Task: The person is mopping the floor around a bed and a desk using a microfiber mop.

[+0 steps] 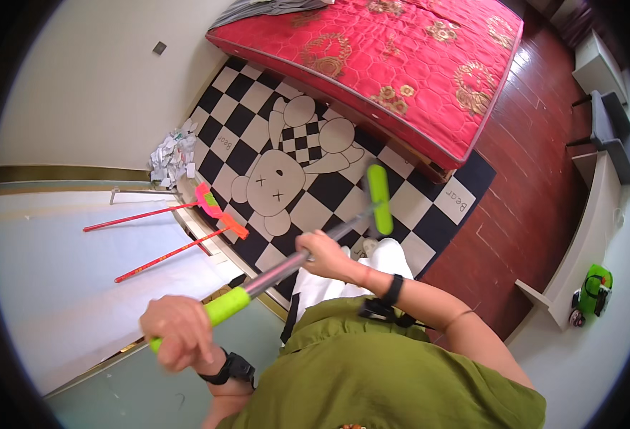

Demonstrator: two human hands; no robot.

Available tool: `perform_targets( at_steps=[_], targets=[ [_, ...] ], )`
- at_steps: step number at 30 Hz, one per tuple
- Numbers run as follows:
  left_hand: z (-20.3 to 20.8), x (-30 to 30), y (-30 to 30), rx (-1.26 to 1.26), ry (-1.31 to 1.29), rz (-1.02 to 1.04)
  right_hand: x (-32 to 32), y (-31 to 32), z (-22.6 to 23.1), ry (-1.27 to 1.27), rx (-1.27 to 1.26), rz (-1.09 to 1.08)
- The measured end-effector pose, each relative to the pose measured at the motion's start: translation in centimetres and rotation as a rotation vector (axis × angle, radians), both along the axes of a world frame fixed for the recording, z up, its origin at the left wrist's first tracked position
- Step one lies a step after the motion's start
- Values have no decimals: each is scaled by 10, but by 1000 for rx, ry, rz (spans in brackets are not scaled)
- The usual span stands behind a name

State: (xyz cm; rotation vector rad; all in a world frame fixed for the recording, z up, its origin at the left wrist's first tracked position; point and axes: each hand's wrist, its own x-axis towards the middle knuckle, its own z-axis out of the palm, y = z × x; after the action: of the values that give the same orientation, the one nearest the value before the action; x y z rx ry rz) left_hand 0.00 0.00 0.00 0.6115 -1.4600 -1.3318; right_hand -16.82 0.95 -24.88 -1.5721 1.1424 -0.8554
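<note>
Green-and-grey long-handled cleaning tool (279,272), left hand (179,332) wrapped round green end (229,305), right hand (327,257) curled round grey pole (263,282), black-and-white checked rug (329,193) beyond both hands

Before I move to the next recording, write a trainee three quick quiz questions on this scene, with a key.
1. Which hand holds the green grip of the pole?
2. How many red-handled tools lie by the left edge of the checkered rug?
3. What is the main colour of the mattress? (a) blue (b) red (c) black

Key:
1. The left hand; the right hand holds the shaft.
2. Two.
3. b
</note>
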Motion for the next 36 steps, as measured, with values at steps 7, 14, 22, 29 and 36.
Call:
perform_targets(
  at_steps=[7, 14, 22, 29, 36],
  targets=[
    [-156, 15, -56, 466, -237, -341, -48, 27, -106, 335, 325, -216],
    [-272, 41, -101, 476, -323, -709, -21, 34, -202, 558, 435, -425],
    [-229, 203, -195, 594, -141, -264, 143, -112, -176, 510, 403, -299],
    [-83, 331, -277, 112, -12, 287, 386, -283, -99, 153, 147, -309],
    [-69, 305, -270, -289, -782, 232, 501, -367, -83, -620, 181, -21]
  ],
)
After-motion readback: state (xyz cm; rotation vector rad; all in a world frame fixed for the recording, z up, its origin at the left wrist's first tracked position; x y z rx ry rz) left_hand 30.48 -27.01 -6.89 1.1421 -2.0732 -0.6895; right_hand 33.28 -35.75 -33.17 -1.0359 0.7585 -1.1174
